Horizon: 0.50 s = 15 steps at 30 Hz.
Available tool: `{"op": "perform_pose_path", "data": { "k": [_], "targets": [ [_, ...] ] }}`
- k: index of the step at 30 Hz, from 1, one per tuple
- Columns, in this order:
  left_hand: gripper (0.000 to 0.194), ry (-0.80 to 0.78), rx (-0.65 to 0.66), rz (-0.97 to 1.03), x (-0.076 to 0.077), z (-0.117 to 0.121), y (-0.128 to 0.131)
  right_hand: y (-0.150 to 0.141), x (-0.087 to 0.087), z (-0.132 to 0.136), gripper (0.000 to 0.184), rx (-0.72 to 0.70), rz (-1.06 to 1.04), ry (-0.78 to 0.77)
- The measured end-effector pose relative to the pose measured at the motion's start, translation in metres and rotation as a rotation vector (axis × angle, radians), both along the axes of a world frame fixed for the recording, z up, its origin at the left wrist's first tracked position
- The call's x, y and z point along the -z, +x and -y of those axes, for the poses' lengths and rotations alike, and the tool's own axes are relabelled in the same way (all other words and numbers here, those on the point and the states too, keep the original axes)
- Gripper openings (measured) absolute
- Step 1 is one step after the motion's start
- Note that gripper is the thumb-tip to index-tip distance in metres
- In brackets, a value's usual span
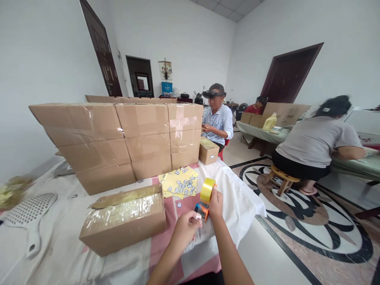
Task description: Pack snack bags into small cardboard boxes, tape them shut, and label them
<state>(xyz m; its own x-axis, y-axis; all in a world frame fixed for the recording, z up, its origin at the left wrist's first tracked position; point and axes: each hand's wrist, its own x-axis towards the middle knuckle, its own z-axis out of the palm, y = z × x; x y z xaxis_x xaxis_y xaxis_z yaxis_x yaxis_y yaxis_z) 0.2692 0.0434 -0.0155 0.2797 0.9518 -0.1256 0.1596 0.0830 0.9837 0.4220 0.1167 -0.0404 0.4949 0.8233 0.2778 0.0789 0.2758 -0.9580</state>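
My right hand [216, 204] grips a tape dispenser [204, 209] with an orange and blue frame and a roll of yellow tape [207, 189] on top. Close beside its lower end, my left hand [187, 227] is closed in a pinch; a small pale bit shows at the fingertips, too small to name. To the left of both hands lies a cardboard box [124, 225] with shiny tape over its top and one flap edge raised. Yellow sheets [179, 182] bearing several small labels lie beyond the hands, and one loose label [179, 205] rests on the cloth.
Stacked taped cartons [142, 138] form a wall across the table's far side, with a smaller box [208, 151] at its right end. A white perforated paddle [31, 217] lies at left. One person [218, 118] sits behind the cartons; others sit at the right-hand tables.
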Motion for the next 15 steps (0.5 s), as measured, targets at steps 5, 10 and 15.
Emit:
{"op": "perform_pose_path", "data": {
  "k": [5, 10, 15],
  "targets": [
    [0.021, -0.010, 0.005, -0.040, 0.007, 0.010, -0.004, 0.000, -0.002, 0.000, 0.065, -0.005, -0.064, -0.002],
    [0.018, 0.073, -0.037, -0.048, 0.007, 0.010, -0.007, -0.003, -0.007, 0.004, 0.066, -0.031, -0.084, -0.004],
    [0.027, 0.048, -0.047, -0.049, 0.012, 0.005, -0.007, -0.006, -0.018, 0.010, 0.067, -0.043, -0.152, -0.004]
  ]
}}
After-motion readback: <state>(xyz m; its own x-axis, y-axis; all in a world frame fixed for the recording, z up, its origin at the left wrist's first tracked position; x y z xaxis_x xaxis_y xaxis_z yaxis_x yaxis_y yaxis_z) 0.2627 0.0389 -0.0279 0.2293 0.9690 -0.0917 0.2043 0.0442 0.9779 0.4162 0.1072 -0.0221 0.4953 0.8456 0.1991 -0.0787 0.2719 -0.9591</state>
